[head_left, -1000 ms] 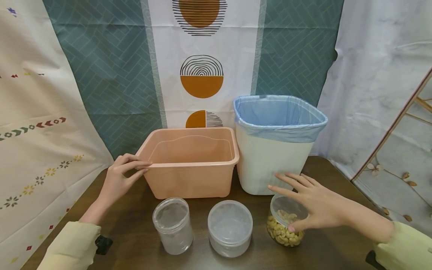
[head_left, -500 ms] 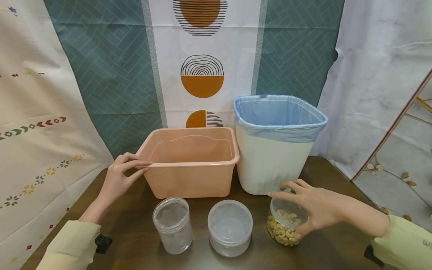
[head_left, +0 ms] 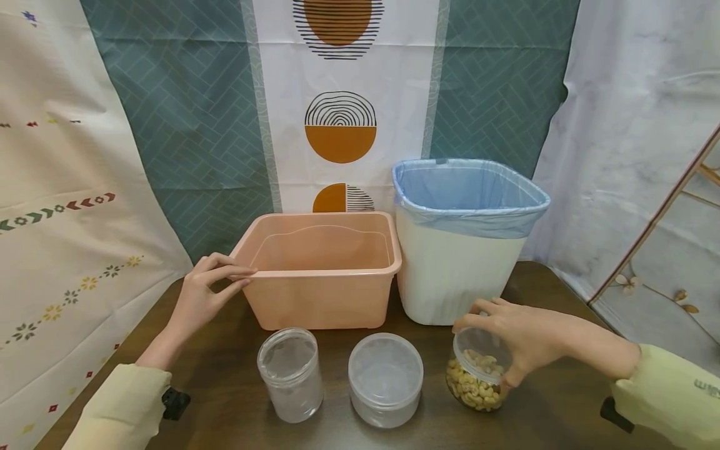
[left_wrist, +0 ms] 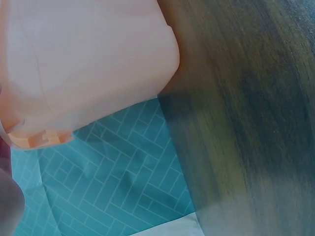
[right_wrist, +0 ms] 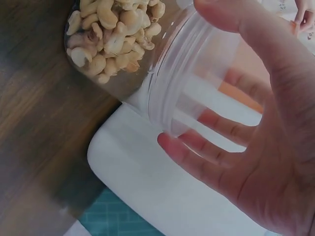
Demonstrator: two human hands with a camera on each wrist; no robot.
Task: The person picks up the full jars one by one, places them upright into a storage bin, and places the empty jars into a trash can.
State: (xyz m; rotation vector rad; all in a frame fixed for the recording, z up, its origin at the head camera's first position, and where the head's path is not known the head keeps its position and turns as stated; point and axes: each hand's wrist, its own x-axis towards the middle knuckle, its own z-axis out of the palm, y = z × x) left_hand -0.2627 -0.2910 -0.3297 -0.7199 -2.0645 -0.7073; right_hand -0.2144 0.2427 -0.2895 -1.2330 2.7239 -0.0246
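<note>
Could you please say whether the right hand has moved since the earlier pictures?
Yes: against the white bin in the head view, the right hand has lowered its fingers, which now curl around the cashew jar.

There are three jars, one tub, one bin.

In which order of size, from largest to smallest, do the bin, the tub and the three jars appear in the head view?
1. Bin: clearly the tallest.
2. Tub: lower than the bin.
3. Left jar, middle jar, cashew jar: too alike to rank; the right hand partly covers the last.
</note>
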